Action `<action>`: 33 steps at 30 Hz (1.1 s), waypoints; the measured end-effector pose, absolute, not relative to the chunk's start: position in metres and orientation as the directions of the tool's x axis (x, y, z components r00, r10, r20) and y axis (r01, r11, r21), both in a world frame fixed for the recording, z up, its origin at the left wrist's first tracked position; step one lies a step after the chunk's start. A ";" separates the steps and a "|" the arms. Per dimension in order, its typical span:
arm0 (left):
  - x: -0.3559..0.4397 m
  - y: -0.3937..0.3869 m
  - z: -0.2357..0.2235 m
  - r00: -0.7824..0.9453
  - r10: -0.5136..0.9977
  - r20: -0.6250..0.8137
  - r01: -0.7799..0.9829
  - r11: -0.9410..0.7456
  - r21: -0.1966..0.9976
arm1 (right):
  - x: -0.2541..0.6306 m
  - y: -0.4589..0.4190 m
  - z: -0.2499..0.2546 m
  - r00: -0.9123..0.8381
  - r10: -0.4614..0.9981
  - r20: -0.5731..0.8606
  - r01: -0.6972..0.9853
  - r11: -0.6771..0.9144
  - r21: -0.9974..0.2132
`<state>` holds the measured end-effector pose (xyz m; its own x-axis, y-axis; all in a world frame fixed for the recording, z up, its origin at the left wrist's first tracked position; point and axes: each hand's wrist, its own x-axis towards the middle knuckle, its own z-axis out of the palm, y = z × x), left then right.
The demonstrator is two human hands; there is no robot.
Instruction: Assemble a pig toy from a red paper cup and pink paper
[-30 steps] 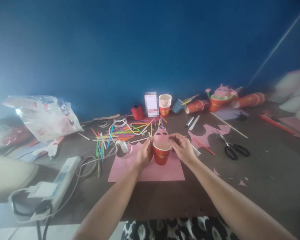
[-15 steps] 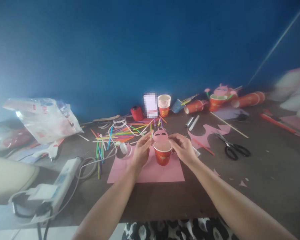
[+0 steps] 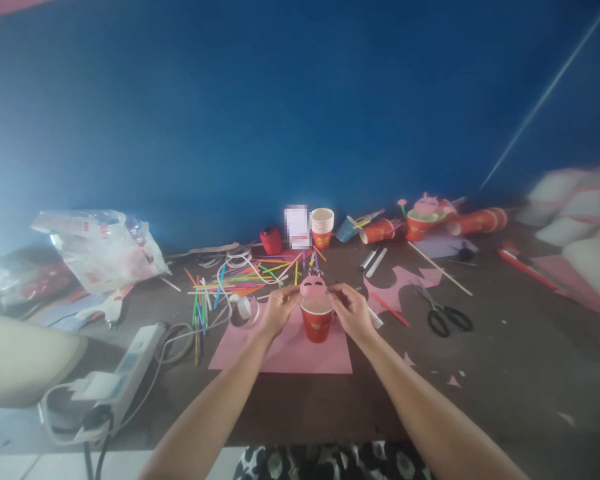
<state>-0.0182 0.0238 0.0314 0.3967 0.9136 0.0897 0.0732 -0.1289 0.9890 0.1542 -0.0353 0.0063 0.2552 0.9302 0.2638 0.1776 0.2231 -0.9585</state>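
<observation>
A pink paper pig-face cutout [image 3: 313,288] with dark eyes stands upright at the rim of a red paper cup [image 3: 317,328]. My left hand [image 3: 281,311] pinches the cutout's left edge, fingertips together. From the other side my right hand [image 3: 351,311] has its thumb and fingers closed at the right edge, close to the cup's rim. The cup stands on a pink paper sheet [image 3: 300,360]. A roll of white tape [image 3: 245,308] lies near my left hand, and a pink paper offcut [image 3: 400,287] lies beyond my right hand.
Black-handled scissors [image 3: 447,317] and a red pencil-like stick [image 3: 390,310] lie to the right. Colourful sticks [image 3: 253,277] spread at left, near a glue gun [image 3: 105,308] and a power strip [image 3: 135,367]. Behind are stacked cups [image 3: 323,230] and a finished-looking pig cup [image 3: 420,223].
The camera view has tilted up and turned slightly right, so the table's things appear lower and mostly further left. Both hands stay at the pig-face cutout on the cup.
</observation>
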 end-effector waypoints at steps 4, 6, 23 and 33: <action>-0.018 0.032 0.037 0.489 0.869 0.069 0.179 -0.178 0.968 | 0.158 -0.033 0.005 0.278 0.929 0.246 0.155 0.209 -0.965; -0.016 0.034 0.038 0.519 0.853 0.060 0.201 -0.190 0.961 | 0.160 -0.032 0.004 0.288 0.925 0.249 0.146 0.215 -0.966; -0.002 0.003 0.013 0.524 0.843 0.117 -0.027 -0.121 0.992 | 0.172 -0.029 0.005 0.206 0.974 0.093 0.142 0.064 -0.988; -0.003 0.002 0.025 0.541 0.841 -0.009 0.120 -0.066 0.991 | 0.193 -0.025 0.036 -0.095 0.993 0.073 0.338 0.102 -0.936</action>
